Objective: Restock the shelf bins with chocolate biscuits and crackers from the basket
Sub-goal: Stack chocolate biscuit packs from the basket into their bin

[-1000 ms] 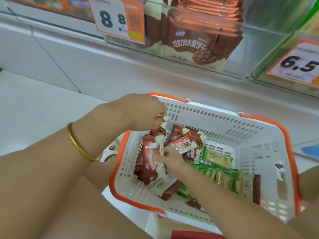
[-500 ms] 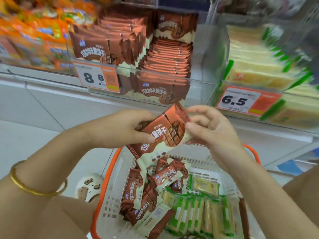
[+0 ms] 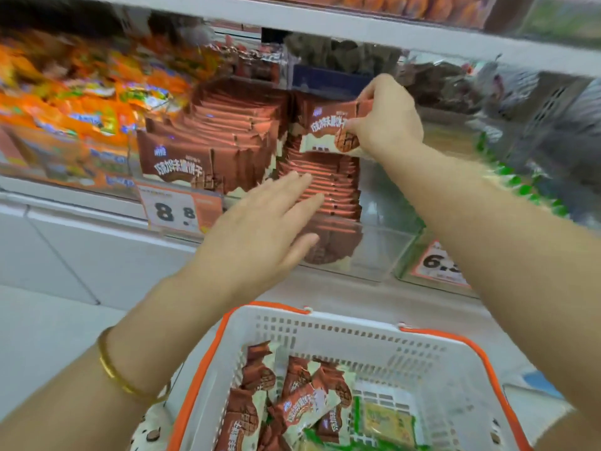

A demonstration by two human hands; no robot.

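Pinches one chocolate biscuit packet [image 3: 330, 128] by its right end in the right grip [image 3: 388, 125], thumb and fingers curled round the wrapper. Holds it up over the right-hand stack [image 3: 322, 190] in the clear shelf bin [image 3: 380, 252], close to the shelf's front edge. Holds the left grip [image 3: 260, 229] flat in front of that stack's lower packets, fingers straight and holding nothing. Cannot tell whether touching them or just short. Leaves more brown packets [image 3: 296, 405] and green cracker packs [image 3: 385, 421] lying loose in the white basket [image 3: 325, 322], below the shelf's front edge.

Expect a light, thin packet in glossy film, probably slippery. Expect it soft at the crimped ends and stiffer across the biscuit-filled middle. Treat the contents as brittle: no squeezing, no bending through the middle.

Take hold by a short sealed end, as here, or lightly across the two long edges. Use a gentle pinch, only firm enough to stop the film sliding out. Lay it flat on the stack top rather than dropping it. Steady the stack's front with the flat left grip, against a likely slide of slick wrappers toward the bin's front wall.
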